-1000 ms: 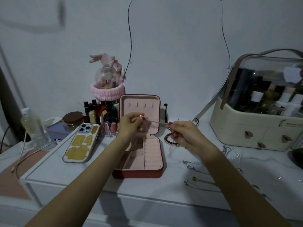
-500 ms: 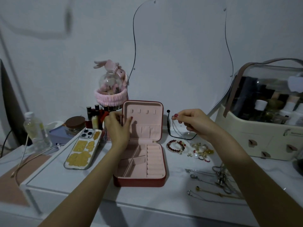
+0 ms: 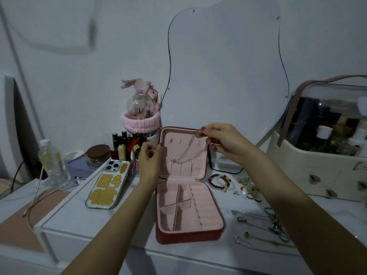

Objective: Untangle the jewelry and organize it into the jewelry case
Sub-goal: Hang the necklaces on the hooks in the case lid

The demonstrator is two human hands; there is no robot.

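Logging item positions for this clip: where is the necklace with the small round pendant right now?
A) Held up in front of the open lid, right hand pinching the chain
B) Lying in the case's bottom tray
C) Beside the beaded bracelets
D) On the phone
A: the right hand pinches the necklace near the lid's top edge, and its pendant hangs before the jewelry case lid.

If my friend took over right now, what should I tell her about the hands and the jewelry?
Right hand pinches one end of a thin necklace at the lid's top edge. Left hand pinches the other end at the lid's left edge. The chain hangs in front of the open jewelry case lid; it does not look hooked yet. The tray compartments look empty. Left to store: bead bracelets, earrings and more necklaces on the table, right of the case.
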